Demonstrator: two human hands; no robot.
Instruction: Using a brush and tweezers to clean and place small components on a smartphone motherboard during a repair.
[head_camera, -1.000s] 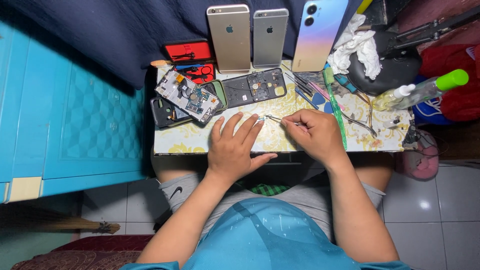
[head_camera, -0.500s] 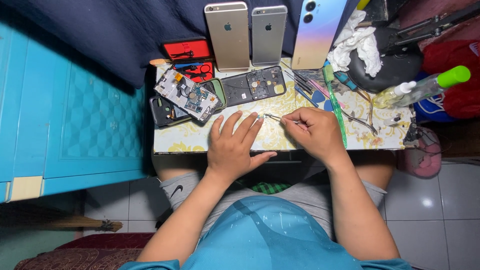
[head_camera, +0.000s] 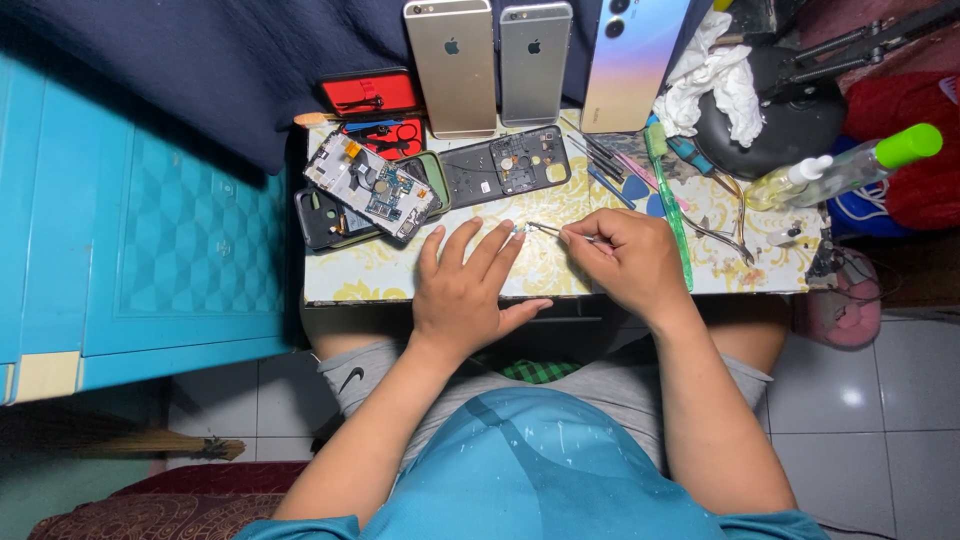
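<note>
My left hand (head_camera: 468, 285) lies flat on the small patterned table (head_camera: 370, 275), fingers spread, its fingertips by a tiny metal part (head_camera: 518, 229). My right hand (head_camera: 625, 258) pinches thin metal tweezers (head_camera: 552, 230) whose tips touch that part beside my left middle finger. Just beyond my hands lies an opened black phone frame (head_camera: 505, 165). A bare circuit board assembly (head_camera: 368, 185) rests on a dark phone shell (head_camera: 325, 220) at the table's left.
Three phones stand face down at the back: gold (head_camera: 450, 65), silver (head_camera: 535, 60), iridescent (head_camera: 635, 60). Red tool case (head_camera: 372, 95), scissors, picks (head_camera: 635, 185), green-handled tool (head_camera: 672, 205), white rag (head_camera: 715, 75), green-capped spray bottle (head_camera: 850, 165) at the right. Blue cabinet (head_camera: 150, 220) stands at the left.
The view has shifted slightly. My hands stay in nearly the same place, tweezers still at the small part.
</note>
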